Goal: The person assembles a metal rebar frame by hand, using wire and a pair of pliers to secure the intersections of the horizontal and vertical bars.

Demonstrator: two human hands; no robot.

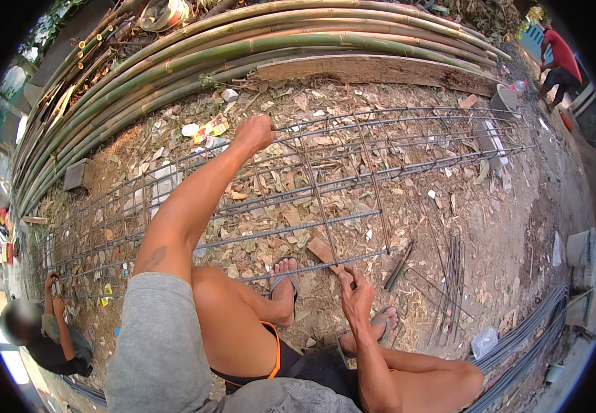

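A long cage of steel rebar [353, 180], bars joined by square stirrups, stretches across the ground before me. My left hand [255, 133] reaches over it and is closed at the cage's far top bar. Close to my feet, my right hand [357, 294] is pinched at the lower corner of a stirrup [324, 227], by the nearest bar. Whatever lies between those fingertips is too small to make out. Just right of the cage's near bar ends, a dark hand tool like pincers [399, 266] lies on the dirt, with a piece of brick [323, 253] under the stirrup corner.
Bamboo poles [298, 45] and a wooden plank [380, 71] lie along the far side. Loose thin rods [453, 289] and bundled dark bars [528, 347] are at right. One person [50, 334] crouches at the cage's left end; another [561, 65] stands far right.
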